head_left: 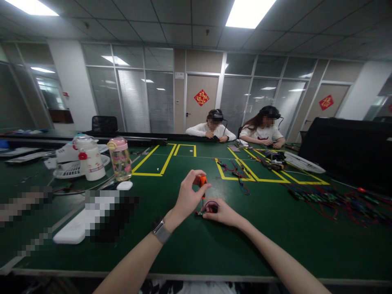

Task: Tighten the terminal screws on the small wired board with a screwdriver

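Observation:
My left hand (190, 195) is closed around the orange handle of a small screwdriver (202, 183), held upright with its tip pointing down. The tip meets a small wired part (202, 212) lying on the green table (190, 245). My right hand (221, 211) rests on the table just right of it, fingers pinched on that small part and its looped wire. A watch sits on my left wrist.
Two bottles (120, 158) and a white fan (70, 161) stand at the left. Yellow tape boxes (153, 161) mark the table. Piles of coloured wires (330, 200) lie at the right. Two people (211, 128) sit at the far side.

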`<act>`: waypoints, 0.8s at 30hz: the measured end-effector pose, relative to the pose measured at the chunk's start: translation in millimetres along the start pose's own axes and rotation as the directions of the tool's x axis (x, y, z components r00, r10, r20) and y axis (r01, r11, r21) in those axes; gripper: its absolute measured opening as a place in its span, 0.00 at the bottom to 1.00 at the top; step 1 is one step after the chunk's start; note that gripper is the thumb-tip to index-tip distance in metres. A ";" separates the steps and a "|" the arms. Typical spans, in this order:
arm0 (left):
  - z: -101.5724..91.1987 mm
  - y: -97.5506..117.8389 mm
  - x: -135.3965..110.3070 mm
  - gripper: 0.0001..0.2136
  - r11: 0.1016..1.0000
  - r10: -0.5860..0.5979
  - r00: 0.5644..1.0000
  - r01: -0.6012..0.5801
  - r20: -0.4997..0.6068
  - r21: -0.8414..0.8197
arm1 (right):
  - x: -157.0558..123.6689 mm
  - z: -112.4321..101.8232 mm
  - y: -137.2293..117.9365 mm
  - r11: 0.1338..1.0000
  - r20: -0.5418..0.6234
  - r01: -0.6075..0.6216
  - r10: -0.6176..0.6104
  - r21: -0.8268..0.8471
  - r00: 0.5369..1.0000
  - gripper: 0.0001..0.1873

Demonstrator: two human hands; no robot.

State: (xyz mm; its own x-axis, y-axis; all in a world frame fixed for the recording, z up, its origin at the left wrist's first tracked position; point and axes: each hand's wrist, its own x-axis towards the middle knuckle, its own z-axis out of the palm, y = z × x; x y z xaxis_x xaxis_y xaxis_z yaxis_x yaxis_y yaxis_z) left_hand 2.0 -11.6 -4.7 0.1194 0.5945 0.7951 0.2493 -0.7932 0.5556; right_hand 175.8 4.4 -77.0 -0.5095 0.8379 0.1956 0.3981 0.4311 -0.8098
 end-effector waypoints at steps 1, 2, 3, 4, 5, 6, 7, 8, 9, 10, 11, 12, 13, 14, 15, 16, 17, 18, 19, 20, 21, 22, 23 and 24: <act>0.7 -0.7 -0.3 0.13 1.000 -0.002 1.000 0.002 -0.011 -0.002 | 0.2 0.1 0.3 1.000 0.001 0.002 -0.002 -0.003 1.000 0.09; 1.3 -1.3 -0.6 0.13 1.000 0.000 1.000 0.000 -0.021 -0.002 | 0.3 0.2 0.5 1.000 0.000 0.003 -0.003 -0.007 1.000 0.09; 1.7 -1.8 -0.8 0.13 1.000 0.005 1.000 -0.005 -0.027 0.000 | 0.3 0.2 0.6 1.000 -0.001 0.004 -0.004 -0.011 1.000 0.10; 1.9 -2.2 -0.8 0.13 1.000 0.010 0.999 -0.010 -0.031 0.002 | 0.3 0.3 0.5 1.000 -0.003 0.004 -0.004 -0.016 1.000 0.10; 2.0 -2.4 -0.8 0.13 1.000 0.014 0.999 -0.014 -0.032 0.005 | 0.2 0.3 0.4 1.000 -0.003 0.005 -0.005 -0.017 1.000 0.10; 1.9 -2.3 -0.6 0.13 1.000 0.017 0.999 -0.016 -0.031 0.009 | 0.0 0.3 0.3 1.000 -0.004 0.006 -0.006 -0.016 1.000 0.10; 1.7 -2.1 -0.4 0.13 1.000 0.018 0.999 -0.018 -0.029 0.012 | -0.1 0.3 0.2 1.000 -0.004 0.007 -0.007 -0.016 1.000 0.10; 1.4 -1.7 -0.2 0.13 1.000 0.020 0.999 -0.020 -0.029 0.014 | -0.3 0.3 0.1 1.000 -0.004 0.008 -0.008 -0.014 1.000 0.10; 1.0 -1.1 0.1 0.13 1.000 0.022 0.999 -0.022 -0.030 0.015 | -0.3 0.3 0.1 1.000 -0.005 0.010 -0.010 -0.014 1.000 0.10; 0.6 -0.4 0.4 0.12 1.000 0.023 0.999 -0.023 -0.029 0.015 | -0.4 0.3 0.1 1.000 -0.005 0.012 -0.012 -0.014 1.000 0.10; 0.3 0.2 0.6 0.12 1.000 0.022 0.999 -0.022 -0.026 0.016 | -0.4 0.3 0.2 1.000 -0.004 0.015 -0.015 -0.015 1.000 0.10; 0.0 0.8 0.7 0.12 1.000 0.020 1.000 -0.020 -0.023 0.017 | -0.3 0.3 0.2 1.000 -0.003 0.017 -0.017 -0.015 1.000 0.10; -0.1 1.2 0.7 0.12 1.000 0.017 1.000 -0.017 -0.019 0.017 | -0.3 0.2 0.3 1.000 0.000 0.019 -0.019 -0.014 1.000 0.10; -0.1 1.4 0.6 0.12 1.000 0.013 1.000 -0.013 -0.017 0.017 | -0.2 0.2 0.4 1.000 0.002 0.020 -0.020 -0.013 1.000 0.10; -0.1 1.4 0.4 0.12 1.000 0.009 1.000 -0.008 -0.015 0.018 | -0.1 0.1 0.4 1.000 0.003 0.020 -0.020 -0.011 1.000 0.10; 0.1 1.2 0.2 0.12 1.000 0.004 1.000 -0.004 -0.014 0.018 | 0.0 0.0 0.5 1.000 0.003 0.018 -0.018 -0.007 1.000 0.10; 0.3 1.0 0.0 0.12 1.000 0.000 1.000 0.000 -0.014 0.018 | 0.0 -0.1 0.6 1.000 0.005 0.014 -0.014 -0.005 1.000 0.10; 0.4 0.7 -0.2 0.12 1.000 -0.004 1.000 0.004 -0.012 0.018 | 0.0 -0.1 0.8 1.000 0.007 0.010 -0.010 -0.004 1.000 0.10; 0.4 0.6 -0.3 0.11 1.000 -0.007 1.000 0.007 -0.008 0.019 | 0.0 -0.1 1.0 1.000 0.008 0.004 -0.004 -0.005 1.000 0.10; 0.3 0.5 -0.3 0.11 1.000 -0.008 1.000 0.008 -0.004 0.019 | -0.1 -0.2 1.2 1.000 0.007 0.000 0.000 -0.009 1.000 0.10; 0.0 0.7 -0.2 0.11 1.000 -0.006 1.000 0.006 -0.001 0.019 | -0.2 -0.2 1.3 1.000 0.006 -0.002 0.002 -0.015 1.000 0.10; -0.5 1.0 0.0 0.11 1.000 -0.001 1.000 0.001 0.003 0.020 | -0.4 -0.2 1.3 1.000 0.004 -0.003 0.003 -0.020 1.000 0.10; -1.2 1.5 0.2 0.10 1.000 0.007 1.000 -0.007 0.009 0.022 | -0.5 -0.2 1.2 1.000 0.001 -0.002 0.002 -0.025 1.000 0.10; -2.0 2.2 0.4 0.09 0.999 0.016 1.000 -0.017 0.020 0.027 | -0.7 -0.2 1.0 1.000 -0.002 -0.001 0.001 -0.027 1.000 0.10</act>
State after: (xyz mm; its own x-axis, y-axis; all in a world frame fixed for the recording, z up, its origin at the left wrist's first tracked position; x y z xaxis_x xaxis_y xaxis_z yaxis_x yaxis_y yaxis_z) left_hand 0.7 -13.4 -2.6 0.1429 0.5839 0.7991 0.2735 -0.7993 0.5351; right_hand 176.7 4.4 -77.8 -0.5076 0.8390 0.1959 0.4189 0.4390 -0.7949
